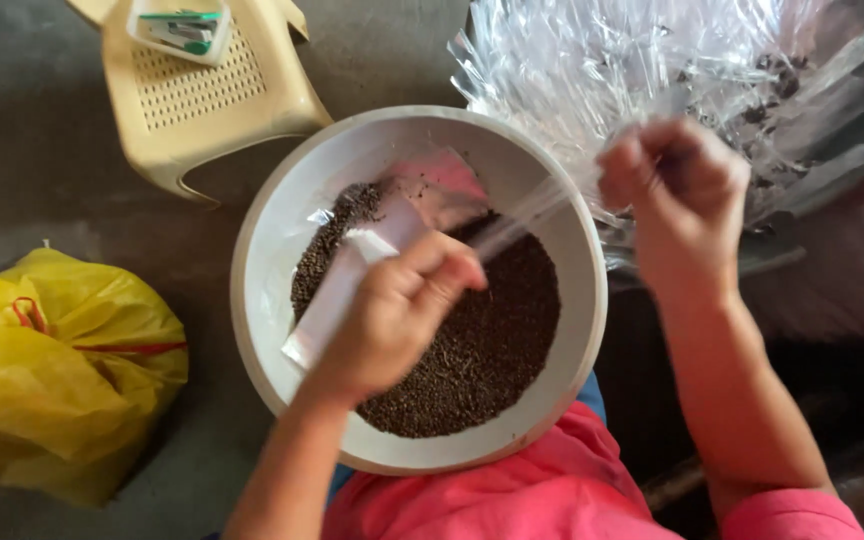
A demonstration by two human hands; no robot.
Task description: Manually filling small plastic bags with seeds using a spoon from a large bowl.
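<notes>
A large white bowl point(270, 250) sits in front of me, holding a heap of small dark seeds point(492, 340). My left hand point(397, 310) is over the bowl, closed on a stack of white and pink paper slips point(337, 295) and on one end of a narrow clear plastic sleeve point(517, 222). My right hand point(677, 205) is to the right of the bowl's rim, its fingers pinched on the sleeve's other end. A pink slip point(442, 180) lies on the seeds at the bowl's far side.
A pile of clear plastic sleeves point(632, 60) fills a tray at the upper right. A cream plastic stool point(202, 100) carries a small box with a stapler point(180, 30) at the upper left. A yellow plastic bag point(52, 370) lies on the grey floor at the left.
</notes>
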